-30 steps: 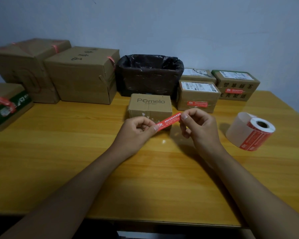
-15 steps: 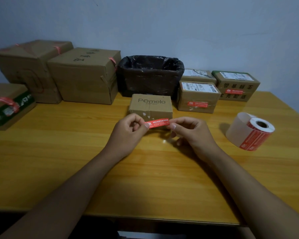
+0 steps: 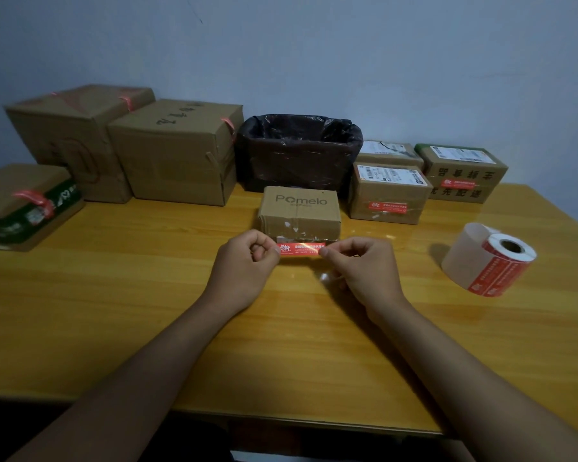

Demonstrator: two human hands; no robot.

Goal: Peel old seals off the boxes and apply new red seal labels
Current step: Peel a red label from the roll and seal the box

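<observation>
Left hand (image 3: 247, 268) pinches the left end of a red seal label (image 3: 300, 249), right hand (image 3: 364, 271) pinches the right end; label stretched level between them, just in front of the lower front edge of the small Pomelo box (image 3: 299, 211) at table (image 3: 147, 311) centre. Cannot tell if label touches the box. White scraps on box front. Label roll (image 3: 491, 261) lies on its side to the right. Black-lined bin (image 3: 299, 151) behind the box; sealed cartons (image 3: 389, 195) to the right, larger cartons (image 3: 177, 151) to the left.
</observation>
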